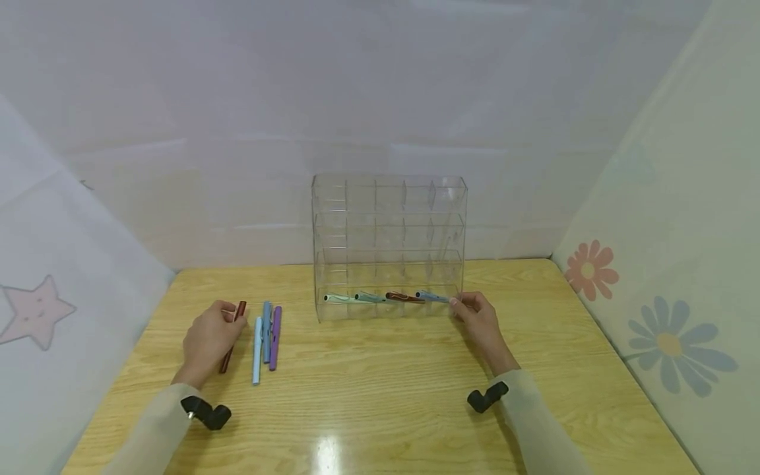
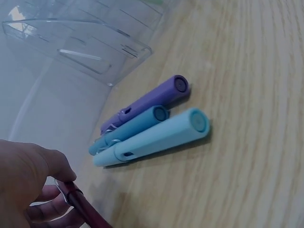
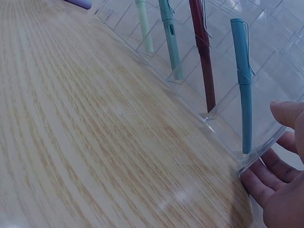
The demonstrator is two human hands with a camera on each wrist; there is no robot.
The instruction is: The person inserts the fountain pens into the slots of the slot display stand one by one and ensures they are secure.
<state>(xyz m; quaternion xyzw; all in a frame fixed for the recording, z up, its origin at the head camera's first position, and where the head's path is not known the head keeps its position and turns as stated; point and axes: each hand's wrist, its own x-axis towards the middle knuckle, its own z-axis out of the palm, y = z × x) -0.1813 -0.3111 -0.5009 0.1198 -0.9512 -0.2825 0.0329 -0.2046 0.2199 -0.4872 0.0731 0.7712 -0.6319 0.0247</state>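
My left hand (image 1: 210,338) pinches a dark red pen (image 2: 88,209) between thumb and fingers, at the left of the table. Beside it lie a light blue pen (image 1: 257,353), a blue pen (image 2: 135,130) and a purple pen (image 2: 154,99), side by side. My right hand (image 1: 482,323) holds the lower right side of a clear tiered rack (image 1: 388,258), thumb and fingers astride its side wall. In the rack's bottom row sit a light green pen (image 3: 144,26), a teal pen (image 3: 171,45), a dark red pen (image 3: 204,59) and a blue pen (image 3: 244,90).
The rack stands near the back of the wooden table (image 1: 356,396), with its upper tiers holding no pens. A pale sheet (image 1: 237,165) hangs behind, and printed sheets with a star (image 1: 41,310) and flowers (image 1: 669,343) flank both sides.
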